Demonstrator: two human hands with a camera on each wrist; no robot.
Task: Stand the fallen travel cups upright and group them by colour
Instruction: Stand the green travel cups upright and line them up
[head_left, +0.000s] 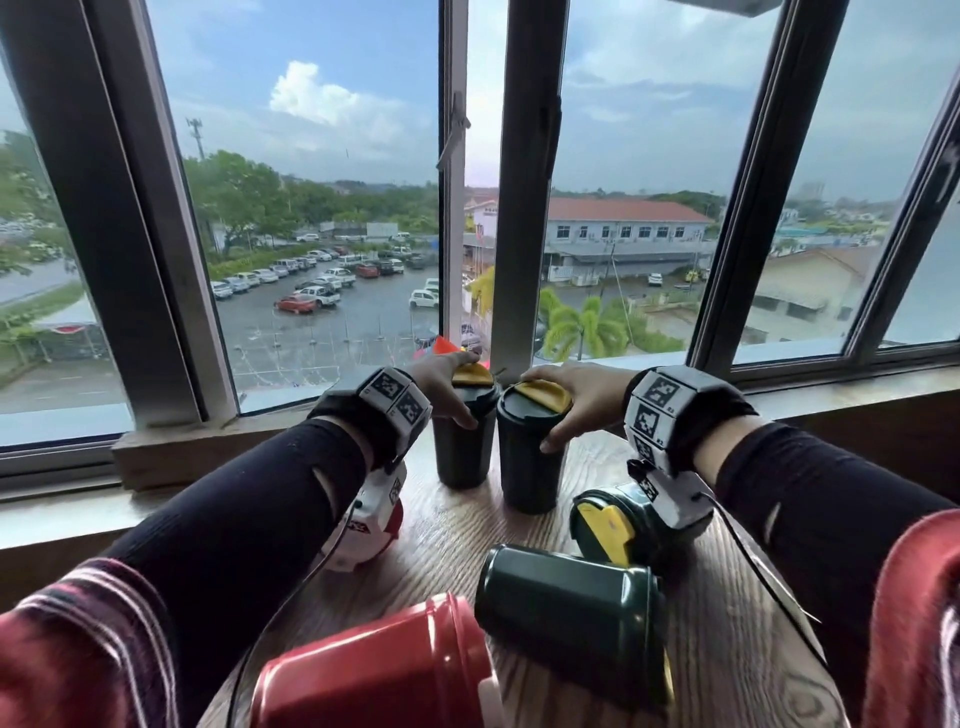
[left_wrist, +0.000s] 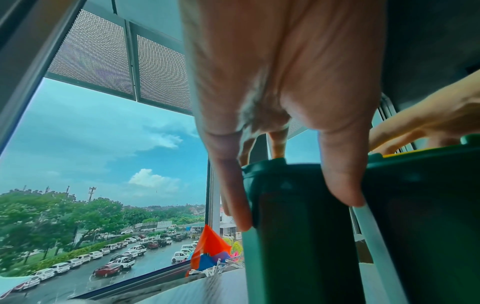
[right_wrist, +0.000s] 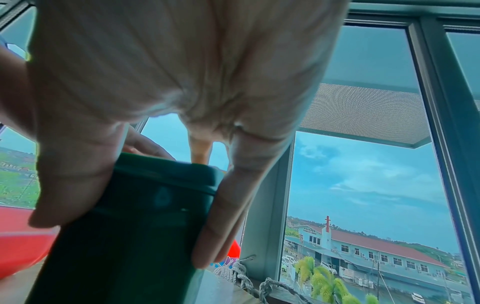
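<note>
Standing side by side near the window, two green cups are each held at the lid: the left hand (head_left: 441, 382) grips one (head_left: 464, 441), the right hand (head_left: 569, 397) the other (head_left: 530, 457). Next, a release is called for, then the fallen green cups (head_left: 571, 618) on the tabletop (head_left: 727, 649) and the red cup (head_left: 379, 670) must be righted.

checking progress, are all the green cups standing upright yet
No, two green cups stand upright, but another green cup lies on its side on the table.

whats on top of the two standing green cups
Each standing green cup, left and right, carries a dark lid with a yellow flap. The left hand and right hand grip the lids from above, covering part of each. Whether the flaps are closed is hidden.
</note>
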